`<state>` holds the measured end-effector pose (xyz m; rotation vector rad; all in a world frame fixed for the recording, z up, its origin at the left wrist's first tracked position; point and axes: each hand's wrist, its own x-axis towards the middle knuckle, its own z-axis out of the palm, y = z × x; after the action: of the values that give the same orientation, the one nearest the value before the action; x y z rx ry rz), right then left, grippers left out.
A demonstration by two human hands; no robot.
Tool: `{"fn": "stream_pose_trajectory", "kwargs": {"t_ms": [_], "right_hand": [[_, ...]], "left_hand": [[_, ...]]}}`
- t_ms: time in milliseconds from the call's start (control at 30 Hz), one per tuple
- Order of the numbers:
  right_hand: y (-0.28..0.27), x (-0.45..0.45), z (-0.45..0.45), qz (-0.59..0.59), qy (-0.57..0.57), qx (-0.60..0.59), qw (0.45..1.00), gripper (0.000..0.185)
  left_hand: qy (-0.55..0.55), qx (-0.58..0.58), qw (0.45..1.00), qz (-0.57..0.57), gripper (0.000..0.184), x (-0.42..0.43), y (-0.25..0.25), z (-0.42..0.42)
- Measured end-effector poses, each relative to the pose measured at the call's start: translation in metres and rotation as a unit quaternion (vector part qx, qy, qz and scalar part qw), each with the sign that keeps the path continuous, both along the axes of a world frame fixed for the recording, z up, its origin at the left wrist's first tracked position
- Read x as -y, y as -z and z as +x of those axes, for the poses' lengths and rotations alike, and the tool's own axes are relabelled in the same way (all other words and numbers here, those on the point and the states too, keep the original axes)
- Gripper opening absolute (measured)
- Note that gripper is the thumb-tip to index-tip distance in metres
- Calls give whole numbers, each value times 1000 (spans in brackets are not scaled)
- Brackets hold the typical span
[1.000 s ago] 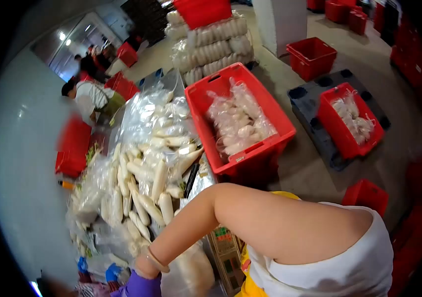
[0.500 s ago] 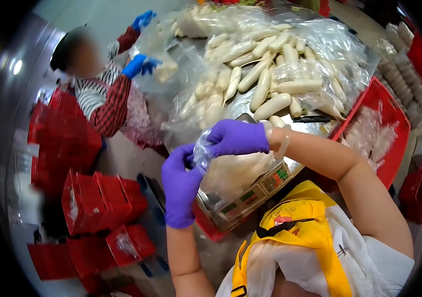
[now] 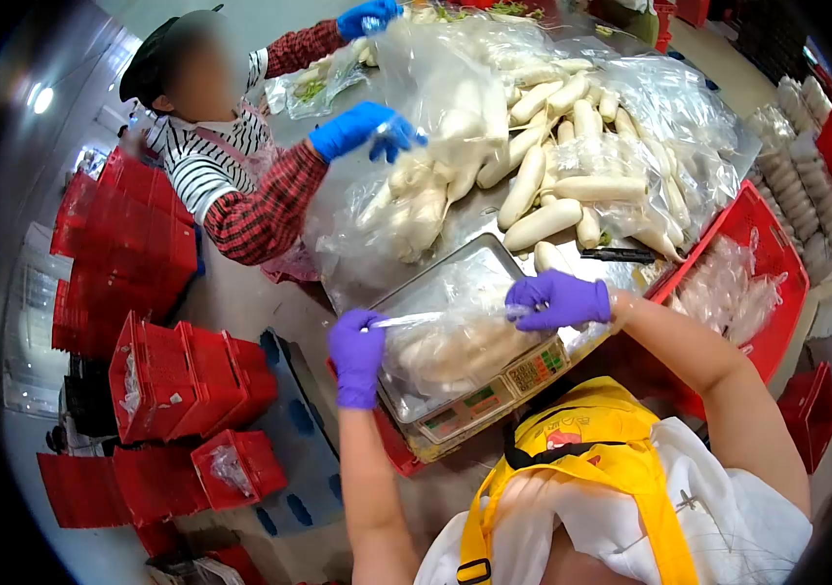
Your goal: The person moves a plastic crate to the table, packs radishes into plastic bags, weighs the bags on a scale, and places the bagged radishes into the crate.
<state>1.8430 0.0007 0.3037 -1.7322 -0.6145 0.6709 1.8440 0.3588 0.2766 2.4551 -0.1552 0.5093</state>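
In purple gloves, my left hand (image 3: 355,359) and my right hand (image 3: 562,300) are closed on opposite ends of a clear plastic bag's (image 3: 435,363) edge. That edge is pulled taut between them. Pale radishes show blurrily through the bag, which rests on the metal pan (image 3: 496,255) of a digital scale (image 3: 484,398). Just beyond the scale lies a loose white radish (image 3: 543,225), part of a large heap. Close by is a dark, slim object (image 3: 619,255), its kind unclear.
Across the table a person in blue gloves (image 3: 362,132) handles a clear bag (image 3: 435,83). A red crate (image 3: 776,292) of bagged goods stands at the right. Several stacked red crates (image 3: 157,380) are on the left floor, beside a blue pallet (image 3: 294,429).
My hands have moved apart from the gathered bag top, stretching its edge; the right went right and down. The other person has leaned in and raised a bag.
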Motion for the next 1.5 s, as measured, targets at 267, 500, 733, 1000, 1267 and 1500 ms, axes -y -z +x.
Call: {"fn": "stream_pose_trajectory", "kwargs": {"t_ms": [267, 500, 733, 1000, 1267, 1500], "right_hand": [[26, -8, -17, 41, 58, 71, 995, 19], [-42, -59, -26, 67, -19, 74, 995, 42], [-69, -93, 1, 167, 49, 78, 982, 55], [10, -63, -15, 167, 62, 180, 967, 12], [7, -24, -77, 204, 232, 279, 909, 45], [-39, 44, -63, 118, 188, 279, 934, 50]], "left_hand": [[202, -248, 503, -803, 39, 29, -35, -6], [182, -155, 549, -801, 56, 63, -30, -9], [200, -240, 857, -410, 44, 69, -84, -41], [9, -15, 988, -152, 33, 34, -21, -8], [198, 245, 940, -134, 43, 142, -141, -27], [308, 384, 826, 273, 36, 314, -219, -68]]}}
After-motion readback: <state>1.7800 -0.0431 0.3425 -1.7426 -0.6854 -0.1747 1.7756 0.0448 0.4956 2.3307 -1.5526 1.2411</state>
